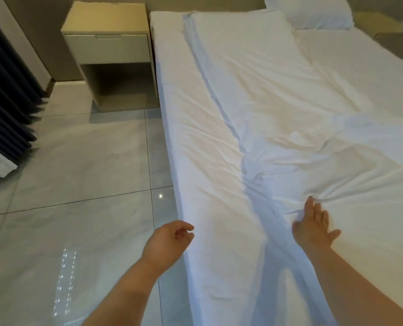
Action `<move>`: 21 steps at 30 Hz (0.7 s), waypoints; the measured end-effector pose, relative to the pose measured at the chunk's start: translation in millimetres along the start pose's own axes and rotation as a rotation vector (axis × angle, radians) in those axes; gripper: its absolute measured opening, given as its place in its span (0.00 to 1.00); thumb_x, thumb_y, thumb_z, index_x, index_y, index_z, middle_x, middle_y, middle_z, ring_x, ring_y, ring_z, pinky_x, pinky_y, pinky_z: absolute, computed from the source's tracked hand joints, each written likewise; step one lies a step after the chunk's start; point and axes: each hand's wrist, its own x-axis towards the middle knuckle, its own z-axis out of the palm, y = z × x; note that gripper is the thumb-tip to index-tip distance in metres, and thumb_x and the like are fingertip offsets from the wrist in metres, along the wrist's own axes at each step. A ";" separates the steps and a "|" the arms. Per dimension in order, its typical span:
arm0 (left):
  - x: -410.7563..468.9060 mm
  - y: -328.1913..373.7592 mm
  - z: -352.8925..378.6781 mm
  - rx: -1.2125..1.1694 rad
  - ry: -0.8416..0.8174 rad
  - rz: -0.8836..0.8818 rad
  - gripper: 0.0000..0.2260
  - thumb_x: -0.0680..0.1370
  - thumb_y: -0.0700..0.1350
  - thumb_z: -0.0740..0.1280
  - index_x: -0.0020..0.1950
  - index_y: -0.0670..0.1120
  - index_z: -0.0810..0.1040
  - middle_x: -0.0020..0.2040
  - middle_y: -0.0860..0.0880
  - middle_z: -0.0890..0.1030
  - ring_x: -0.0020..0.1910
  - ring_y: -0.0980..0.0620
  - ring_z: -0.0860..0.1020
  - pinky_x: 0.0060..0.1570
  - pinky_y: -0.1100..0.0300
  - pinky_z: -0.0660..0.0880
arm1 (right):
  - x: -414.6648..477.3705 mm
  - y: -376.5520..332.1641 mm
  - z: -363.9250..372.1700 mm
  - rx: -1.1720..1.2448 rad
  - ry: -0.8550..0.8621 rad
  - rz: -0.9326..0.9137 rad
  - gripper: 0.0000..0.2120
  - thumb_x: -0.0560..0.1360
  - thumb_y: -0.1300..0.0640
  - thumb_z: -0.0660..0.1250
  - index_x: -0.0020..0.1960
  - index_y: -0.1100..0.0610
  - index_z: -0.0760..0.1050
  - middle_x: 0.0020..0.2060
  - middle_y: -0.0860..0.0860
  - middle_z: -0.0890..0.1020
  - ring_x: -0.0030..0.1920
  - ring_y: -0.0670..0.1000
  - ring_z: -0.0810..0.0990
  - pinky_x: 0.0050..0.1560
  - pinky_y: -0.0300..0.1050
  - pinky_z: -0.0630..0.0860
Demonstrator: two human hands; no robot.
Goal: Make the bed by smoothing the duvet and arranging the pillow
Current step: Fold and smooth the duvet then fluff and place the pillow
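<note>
Soft, light duvet (pixel 278 118); grab its crumpled edge, lower middle. Right hand (pixel 313 228) flat on it; left hand (pixel 170 238) loose, probably empty.

The bed (pixel 195 165) fills the right side, the floor (pixel 78 172) opens to its left. On the bed lies the duvet (pixel 278 102), set toward the right, leaving a strip of mattress bare along the left edge. At the far end, the pillow (pixel 313 12) sits behind the duvet's top corner. The nightstand (pixel 106 43) stands just left of the bed's head, and the curtain (pixel 5 90) hangs far left. Up close, the right hand (pixel 313 227) rests on the duvet; the left hand (pixel 170 238) is at the bed's left edge.
</note>
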 end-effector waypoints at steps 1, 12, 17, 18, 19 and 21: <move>1.5 -5.9 -12.8 0.048 -0.004 0.011 0.08 0.77 0.44 0.63 0.43 0.58 0.73 0.40 0.61 0.74 0.43 0.59 0.75 0.39 0.78 0.66 | -2.8 -5.6 2.5 0.012 -0.006 0.024 0.31 0.79 0.60 0.52 0.76 0.50 0.39 0.77 0.51 0.44 0.76 0.53 0.43 0.71 0.64 0.46; 105.1 19.5 -99.2 0.296 -0.100 0.172 0.07 0.78 0.44 0.63 0.52 0.49 0.79 0.45 0.54 0.78 0.46 0.57 0.75 0.41 0.74 0.68 | 8.5 -84.4 -1.8 0.304 0.292 0.060 0.37 0.72 0.64 0.65 0.75 0.61 0.49 0.73 0.64 0.56 0.74 0.61 0.54 0.72 0.51 0.50; 207.1 65.9 -140.6 0.280 -0.143 0.222 0.08 0.78 0.43 0.63 0.54 0.48 0.79 0.46 0.53 0.78 0.47 0.57 0.76 0.42 0.74 0.68 | 64.3 -163.3 -35.1 0.572 0.387 -0.037 0.32 0.73 0.67 0.64 0.73 0.63 0.55 0.72 0.62 0.62 0.72 0.61 0.60 0.70 0.51 0.57; 225.4 73.2 -147.5 0.297 -0.165 0.218 0.08 0.78 0.43 0.63 0.54 0.48 0.79 0.46 0.54 0.78 0.48 0.56 0.76 0.45 0.71 0.69 | 77.3 -179.2 -42.0 0.622 0.358 -0.021 0.30 0.74 0.67 0.63 0.73 0.62 0.56 0.71 0.61 0.63 0.71 0.61 0.61 0.69 0.51 0.58; 241.8 80.5 -154.8 0.311 -0.191 0.208 0.07 0.78 0.43 0.63 0.54 0.49 0.78 0.46 0.54 0.78 0.49 0.56 0.77 0.48 0.69 0.70 | 89.3 -193.6 -48.3 0.668 0.326 0.003 0.29 0.74 0.66 0.63 0.73 0.61 0.57 0.70 0.61 0.65 0.70 0.61 0.64 0.68 0.51 0.61; 273.7 94.9 -170.9 0.291 -0.227 0.185 0.06 0.78 0.43 0.62 0.48 0.54 0.76 0.44 0.56 0.78 0.49 0.56 0.77 0.47 0.70 0.70 | 109.3 -220.6 -61.7 0.784 0.255 0.050 0.26 0.75 0.65 0.62 0.72 0.60 0.59 0.67 0.60 0.69 0.64 0.59 0.70 0.61 0.51 0.67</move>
